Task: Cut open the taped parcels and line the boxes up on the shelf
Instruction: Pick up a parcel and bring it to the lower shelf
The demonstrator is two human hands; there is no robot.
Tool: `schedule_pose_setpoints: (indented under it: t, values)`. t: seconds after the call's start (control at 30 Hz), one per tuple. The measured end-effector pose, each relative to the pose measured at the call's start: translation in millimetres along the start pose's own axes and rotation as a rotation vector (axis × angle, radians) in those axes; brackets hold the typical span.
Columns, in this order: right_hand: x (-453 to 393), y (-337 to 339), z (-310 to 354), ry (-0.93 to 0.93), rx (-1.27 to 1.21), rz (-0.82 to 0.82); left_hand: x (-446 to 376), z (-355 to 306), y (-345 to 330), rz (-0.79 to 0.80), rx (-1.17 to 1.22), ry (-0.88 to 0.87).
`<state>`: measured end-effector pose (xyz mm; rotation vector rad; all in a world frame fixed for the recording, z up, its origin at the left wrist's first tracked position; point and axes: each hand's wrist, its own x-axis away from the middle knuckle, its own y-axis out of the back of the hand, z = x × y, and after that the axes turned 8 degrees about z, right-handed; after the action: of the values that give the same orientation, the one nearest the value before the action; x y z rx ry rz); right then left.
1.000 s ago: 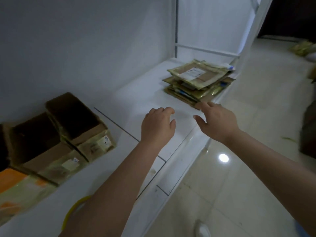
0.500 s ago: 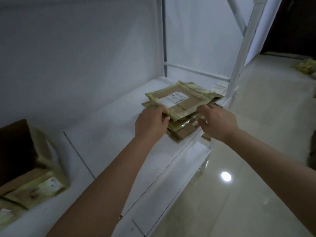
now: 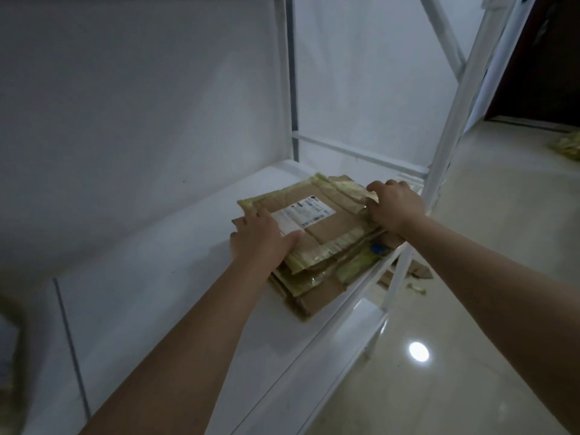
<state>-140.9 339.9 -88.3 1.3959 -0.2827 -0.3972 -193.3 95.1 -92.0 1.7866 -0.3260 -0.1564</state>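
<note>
A stack of flattened cardboard boxes (image 3: 323, 246) with yellowish tape lies at the right end of the white shelf (image 3: 157, 277). The top flattened box (image 3: 326, 221) carries a white shipping label. My left hand (image 3: 260, 240) holds its near left corner, thumb on top and fingers curled over the edge. My right hand (image 3: 394, 205) grips its far right edge with curled fingers. No knife is in view.
A white upright post (image 3: 455, 120) of the shelf frame stands just right of the stack. Cardboard scraps (image 3: 414, 273) lie on the glossy floor below. More yellowish parcels (image 3: 568, 147) sit on the floor far right. A blurred box (image 3: 9, 356) shows at the left edge.
Both hands moved right along the shelf from bare shelf to the flattened stack and took hold of the top piece. The upright boxes at the left slid out of view.
</note>
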Motion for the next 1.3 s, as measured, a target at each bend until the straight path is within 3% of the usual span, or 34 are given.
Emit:
schedule_pose_setpoints:
  t: [0.27, 0.5, 0.7, 0.9, 1.07, 1.3]
  values:
    - [-42.3, -29.5, -11.8, -0.139, -0.152, 0.283, 2.9, 25.7, -42.9, 0.074, 0.107, 0.095]
    - [-31.4, -19.2, -4.9, -0.094, -0.078, -0.002, 2.5, 22.3, -38.5, 0.077, 0.238, 0.072]
    - [-4.0, 7.6, -4.7, -0.078, -0.175, -0.231, 18.2, 12.6, -24.8, 0.062, 0.362, 0.045]
    - [22.1, 38.1, -16.4, -0.107, -0.251, -0.262, 36.2, 1.3, -5.6, -0.045, 0.543, -0.050]
    - [37.7, 66.1, -13.3, -0.125, -0.304, -0.305, 48.8, -0.1, 30.2, -0.222, 0.676, -0.145]
    - [88.6, 80.8, 16.4, -0.113, -0.467, -0.309, 72.2, 35.1, 75.5, -0.366, 0.811, -0.215]
